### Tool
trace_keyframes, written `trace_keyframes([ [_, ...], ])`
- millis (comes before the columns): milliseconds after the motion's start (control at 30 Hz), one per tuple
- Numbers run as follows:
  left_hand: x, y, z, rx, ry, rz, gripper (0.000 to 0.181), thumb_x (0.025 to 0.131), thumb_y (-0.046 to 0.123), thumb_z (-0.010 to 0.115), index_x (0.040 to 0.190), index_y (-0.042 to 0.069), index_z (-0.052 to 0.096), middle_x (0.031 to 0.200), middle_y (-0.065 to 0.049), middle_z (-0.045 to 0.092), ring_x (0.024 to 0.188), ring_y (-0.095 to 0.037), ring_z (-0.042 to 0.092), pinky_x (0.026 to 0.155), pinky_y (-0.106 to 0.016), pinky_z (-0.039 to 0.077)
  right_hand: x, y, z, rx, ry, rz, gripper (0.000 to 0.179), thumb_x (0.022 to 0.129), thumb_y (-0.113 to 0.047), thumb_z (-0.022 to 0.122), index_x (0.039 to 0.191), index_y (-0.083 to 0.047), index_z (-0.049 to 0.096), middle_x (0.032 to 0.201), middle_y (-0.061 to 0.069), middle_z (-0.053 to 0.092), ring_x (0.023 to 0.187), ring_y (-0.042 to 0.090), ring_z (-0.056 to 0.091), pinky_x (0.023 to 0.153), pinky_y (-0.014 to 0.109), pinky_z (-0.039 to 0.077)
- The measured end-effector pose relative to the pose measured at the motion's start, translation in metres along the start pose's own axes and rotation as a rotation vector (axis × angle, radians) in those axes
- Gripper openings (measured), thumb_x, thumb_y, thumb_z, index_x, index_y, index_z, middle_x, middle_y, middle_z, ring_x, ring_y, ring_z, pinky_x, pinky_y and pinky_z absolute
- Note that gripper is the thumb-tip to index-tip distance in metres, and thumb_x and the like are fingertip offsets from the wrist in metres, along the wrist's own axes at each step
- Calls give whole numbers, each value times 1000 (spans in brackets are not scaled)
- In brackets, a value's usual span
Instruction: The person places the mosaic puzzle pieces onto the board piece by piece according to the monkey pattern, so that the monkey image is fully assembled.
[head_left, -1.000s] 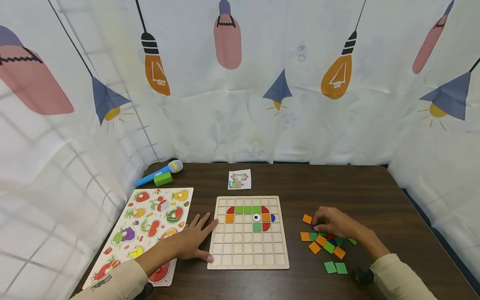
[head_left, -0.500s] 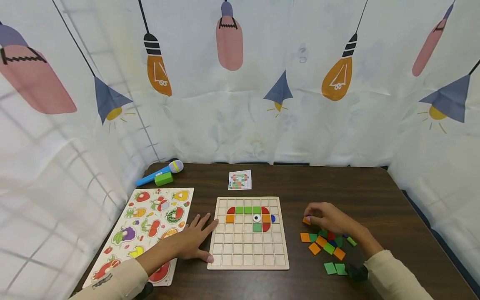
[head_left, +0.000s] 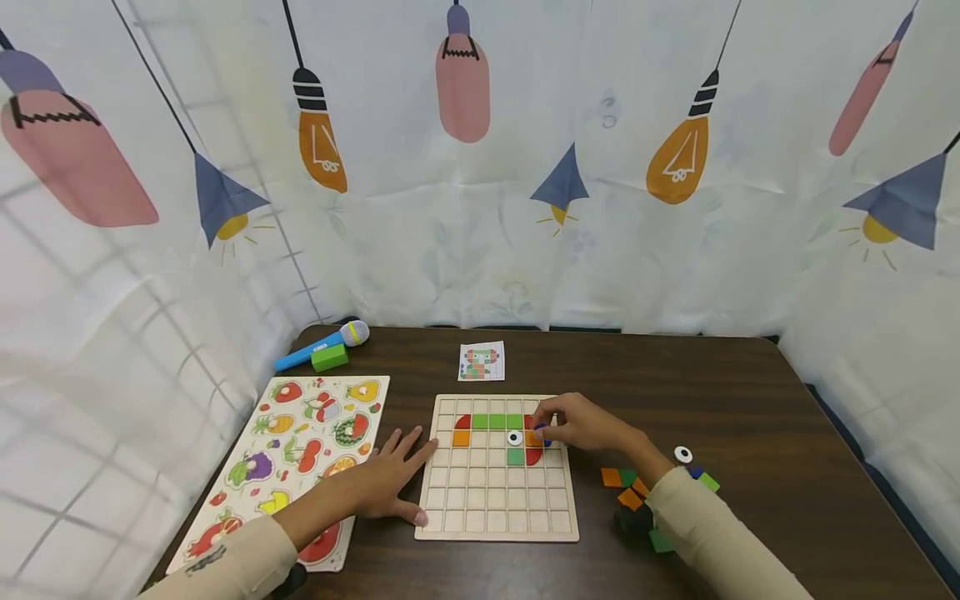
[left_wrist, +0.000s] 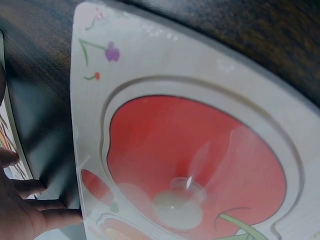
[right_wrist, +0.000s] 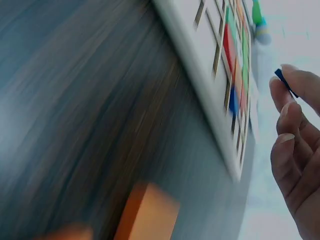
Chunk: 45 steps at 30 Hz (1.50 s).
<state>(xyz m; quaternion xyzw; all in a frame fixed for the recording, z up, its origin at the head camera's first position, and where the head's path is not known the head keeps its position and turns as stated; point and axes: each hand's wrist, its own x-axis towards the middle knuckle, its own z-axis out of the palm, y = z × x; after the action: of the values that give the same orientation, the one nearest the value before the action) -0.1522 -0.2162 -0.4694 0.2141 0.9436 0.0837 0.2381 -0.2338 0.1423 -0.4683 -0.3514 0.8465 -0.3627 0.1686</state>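
My right hand (head_left: 581, 422) is over the right side of the wooden grid board (head_left: 487, 504), pinching a small blue tile (right_wrist: 286, 83) between thumb and index finger. The right wrist view shows this tile edge-on. Beneath the fingers, the board's right-hand tiles are partly covered, among them a red quarter-round tile (head_left: 533, 457). A round eye tile (head_left: 514, 437), a row of green tiles (head_left: 497, 422) and an orange tile (head_left: 461, 438) sit in the grid. With fingers spread, my left hand (head_left: 390, 483) lies at the board's left edge, its thumb on the lower left corner.
Loose tiles, including an orange tile (head_left: 611, 477) and another eye tile (head_left: 682, 454), lie to the right, partly hidden by my right sleeve. A fruit puzzle board (head_left: 251, 492) is under my left forearm. Behind are a pattern card (head_left: 482, 362), a toy microphone (head_left: 318, 347) and a green block (head_left: 329, 358).
My right hand has picked up the blue tile from the loose pile and carried it left to the board. The second eye tile has come into sight. My left hand has stayed in place.
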Motion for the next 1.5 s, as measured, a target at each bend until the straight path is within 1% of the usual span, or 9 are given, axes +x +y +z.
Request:
trace_keyframes([
  [100,1,-1,2,2,-3,0,109,76,71,70,160,19,23,166,-21,14,149,-55,15,108,-72,31,19,-8,9,-16,-3,-51,15,97,-15,67,109,-9,74,102,1,73,72,9,54,64,22,49],
  [200,2,-2,2,0,-9,-6,109,76,72,69,160,20,23,166,-21,14,149,-54,15,108,-72,31,36,-15,19,-26,1,-60,15,97,-14,67,109,-9,75,101,-1,73,72,7,54,65,21,48],
  [333,1,-1,2,-3,-13,-17,109,76,71,70,160,21,23,166,-21,15,150,-54,14,109,-72,30,56,-23,33,-17,8,-42,14,97,-15,68,109,-9,72,94,-1,71,71,9,56,63,21,48],
  [467,1,-1,2,7,-5,-20,108,75,72,70,160,22,24,166,-20,15,149,-54,15,109,-71,31,70,-30,43,-3,27,-3,10,96,-15,69,104,-11,70,89,-3,69,70,10,57,64,23,48],
  [600,2,-2,2,13,0,-18,108,75,73,69,160,22,24,166,-20,15,149,-54,15,109,-71,32,82,-37,53,-27,39,39,6,95,-17,71,101,-16,72,90,-6,69,72,7,57,66,22,49],
  [767,2,-2,3,13,5,-11,109,75,73,69,160,22,24,166,-21,16,149,-55,15,108,-71,32,95,-47,64,-50,45,65,9,95,-20,71,102,-16,75,89,-7,69,72,5,57,66,23,48],
  [1067,2,-3,3,22,12,2,108,77,73,67,160,21,24,166,-21,16,149,-55,16,108,-71,33,108,-53,81,-92,43,100,8,93,-19,73,100,-16,77,76,-11,65,67,3,54,65,20,46],
  [1300,2,-3,3,23,9,4,108,77,73,68,160,19,24,166,-22,15,149,-55,16,108,-71,33,106,-56,80,-167,47,120,16,90,-27,77,103,-19,77,77,-13,64,68,2,55,63,21,45],
  [1500,-1,-1,0,6,14,18,107,78,69,70,160,17,25,165,-24,16,148,-57,16,107,-72,33,106,-58,80,-187,52,115,14,88,-24,78,101,-18,77,75,-13,63,68,2,54,63,21,45],
])
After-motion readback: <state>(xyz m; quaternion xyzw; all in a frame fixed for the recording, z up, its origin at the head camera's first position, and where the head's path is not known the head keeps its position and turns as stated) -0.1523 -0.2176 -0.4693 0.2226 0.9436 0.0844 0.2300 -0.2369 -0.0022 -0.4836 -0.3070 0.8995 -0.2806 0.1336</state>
